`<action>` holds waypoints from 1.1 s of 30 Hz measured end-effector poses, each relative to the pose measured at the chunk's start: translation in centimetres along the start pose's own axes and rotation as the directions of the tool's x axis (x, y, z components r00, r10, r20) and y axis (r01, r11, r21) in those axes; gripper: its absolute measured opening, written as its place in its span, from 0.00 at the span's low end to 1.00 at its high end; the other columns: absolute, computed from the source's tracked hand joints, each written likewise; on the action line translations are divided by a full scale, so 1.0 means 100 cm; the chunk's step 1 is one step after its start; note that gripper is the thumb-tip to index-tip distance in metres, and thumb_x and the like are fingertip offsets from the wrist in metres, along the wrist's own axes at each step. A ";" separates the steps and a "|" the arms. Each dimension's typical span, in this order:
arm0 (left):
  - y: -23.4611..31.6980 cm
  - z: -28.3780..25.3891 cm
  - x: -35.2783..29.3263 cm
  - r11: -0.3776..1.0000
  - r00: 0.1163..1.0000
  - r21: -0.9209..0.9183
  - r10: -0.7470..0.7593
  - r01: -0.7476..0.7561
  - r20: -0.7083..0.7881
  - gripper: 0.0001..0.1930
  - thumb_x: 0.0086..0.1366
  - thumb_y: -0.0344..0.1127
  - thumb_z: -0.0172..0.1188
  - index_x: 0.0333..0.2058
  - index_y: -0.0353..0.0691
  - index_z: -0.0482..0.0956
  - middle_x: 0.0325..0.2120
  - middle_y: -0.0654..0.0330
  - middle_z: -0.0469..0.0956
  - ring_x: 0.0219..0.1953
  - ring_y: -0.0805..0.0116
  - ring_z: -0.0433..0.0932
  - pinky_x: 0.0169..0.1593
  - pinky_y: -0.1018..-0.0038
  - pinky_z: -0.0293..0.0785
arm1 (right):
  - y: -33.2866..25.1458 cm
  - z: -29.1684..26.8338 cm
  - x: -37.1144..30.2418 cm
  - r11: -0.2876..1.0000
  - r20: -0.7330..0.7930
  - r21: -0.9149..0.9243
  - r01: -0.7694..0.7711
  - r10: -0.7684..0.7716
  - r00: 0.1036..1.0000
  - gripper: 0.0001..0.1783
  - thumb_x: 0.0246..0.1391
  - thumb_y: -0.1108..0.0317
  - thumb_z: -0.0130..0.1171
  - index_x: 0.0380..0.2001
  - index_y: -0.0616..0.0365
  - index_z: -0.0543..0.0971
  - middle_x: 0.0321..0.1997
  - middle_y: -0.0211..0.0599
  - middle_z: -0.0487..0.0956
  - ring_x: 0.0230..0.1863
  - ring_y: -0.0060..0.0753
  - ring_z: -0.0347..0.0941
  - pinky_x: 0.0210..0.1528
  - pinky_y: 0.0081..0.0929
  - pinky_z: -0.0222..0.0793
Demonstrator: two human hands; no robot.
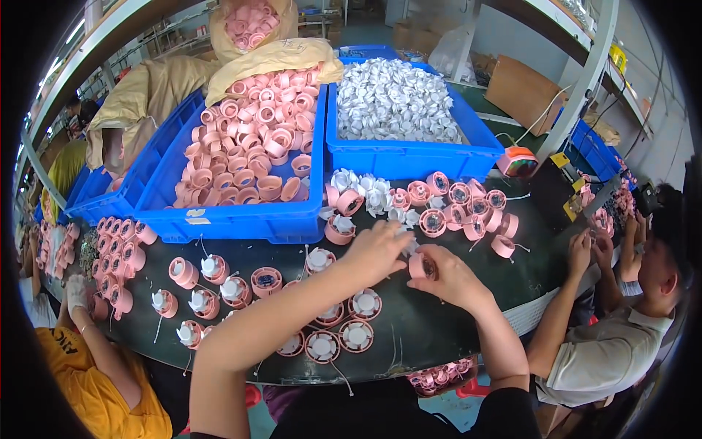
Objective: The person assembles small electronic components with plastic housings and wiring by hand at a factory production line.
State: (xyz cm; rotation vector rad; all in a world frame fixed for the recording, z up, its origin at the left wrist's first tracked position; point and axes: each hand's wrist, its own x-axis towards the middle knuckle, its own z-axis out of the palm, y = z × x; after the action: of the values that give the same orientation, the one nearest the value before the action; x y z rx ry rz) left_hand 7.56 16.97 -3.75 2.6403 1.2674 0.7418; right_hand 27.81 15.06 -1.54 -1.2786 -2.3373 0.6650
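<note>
My right hand (pixel 457 279) is closed around a short pink plastic ring housing (pixel 420 266), its dark inside facing partly toward me. Just left of it, my left hand (pixel 374 252) has its fingers bent around a small white finned plastic piece (pixel 410 245), mostly covered by the fingertips. Beyond that hand lies a loose heap of white finned pieces (pixel 371 192). Pink housings with dark centres (pixel 433 222) stand behind my right hand. Under and beside my left forearm sit several pink housings fitted with white parts (pixel 322 346), some trailing thin wires.
At the back are a blue bin of pink rings (pixel 234 223) and a blue bin of white pieces (pixel 409 157). Brown sacks (pixel 150 99) lean on the left. An orange-and-white device (pixel 518 162) sits by a metal post. Co-workers sit at left (pixel 102 380) and right (pixel 603 358).
</note>
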 end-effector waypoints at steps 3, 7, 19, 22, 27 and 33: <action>-0.003 0.027 0.018 0.993 0.993 0.078 0.078 -0.085 0.083 0.23 0.48 0.38 0.66 0.44 0.41 0.74 0.41 0.54 0.71 0.45 0.56 0.70 0.43 0.66 0.72 | 0.015 -0.002 0.001 0.933 -0.071 0.356 -0.048 0.079 0.994 0.32 0.41 0.72 0.69 0.50 0.60 0.67 0.38 0.32 0.73 0.31 0.20 0.70 0.33 0.20 0.69; 0.004 0.029 0.023 0.996 0.984 0.087 0.008 -0.024 0.179 0.16 0.54 0.35 0.61 0.41 0.38 0.73 0.37 0.53 0.72 0.43 0.57 0.71 0.44 0.65 0.71 | 0.025 0.003 0.005 0.830 -0.144 0.557 -0.029 0.131 0.981 0.32 0.43 0.75 0.67 0.52 0.58 0.65 0.40 0.33 0.73 0.33 0.22 0.71 0.31 0.20 0.70; 0.038 -0.064 -0.076 -0.347 0.681 -0.924 -0.639 0.159 0.358 0.14 0.67 0.36 0.44 0.46 0.34 0.71 0.39 0.56 0.75 0.39 0.68 0.76 0.41 0.72 0.74 | -0.061 0.037 0.012 0.813 -0.230 0.486 0.320 -0.235 0.945 0.33 0.39 0.75 0.69 0.50 0.55 0.67 0.45 0.31 0.69 0.38 0.19 0.72 0.25 0.12 0.68; 0.035 -0.063 -0.096 -0.199 0.656 -0.979 -0.735 0.035 0.173 0.14 0.69 0.38 0.42 0.46 0.35 0.68 0.37 0.55 0.75 0.36 0.65 0.78 0.39 0.72 0.76 | -0.082 0.040 0.018 0.807 -0.275 0.405 0.430 -0.340 0.899 0.33 0.35 0.75 0.70 0.49 0.56 0.70 0.46 0.34 0.69 0.37 0.20 0.72 0.20 0.12 0.64; 0.038 -0.077 -0.116 -0.372 0.647 -0.928 -0.711 -0.014 0.275 0.19 0.70 0.45 0.41 0.42 0.32 0.69 0.38 0.55 0.74 0.38 0.65 0.77 0.42 0.69 0.76 | -0.108 0.044 0.021 0.787 -0.233 0.291 0.544 -0.493 0.838 0.33 0.35 0.73 0.71 0.48 0.55 0.72 0.48 0.39 0.70 0.42 0.31 0.73 0.30 0.22 0.71; 0.046 -0.083 -0.126 -0.385 0.567 -0.915 -0.783 -0.121 0.255 0.25 0.67 0.57 0.43 0.40 0.37 0.70 0.35 0.57 0.74 0.36 0.68 0.75 0.42 0.70 0.75 | -0.123 0.054 0.025 0.756 -0.210 0.240 0.609 -0.572 0.793 0.32 0.33 0.71 0.73 0.47 0.58 0.73 0.48 0.42 0.70 0.46 0.37 0.72 0.36 0.26 0.73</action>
State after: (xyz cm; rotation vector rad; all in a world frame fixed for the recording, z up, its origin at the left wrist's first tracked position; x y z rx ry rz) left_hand 0.17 3.57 0.12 0.3160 0.7713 1.5245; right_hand 15.38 10.23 1.43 -0.3794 -2.2404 0.6552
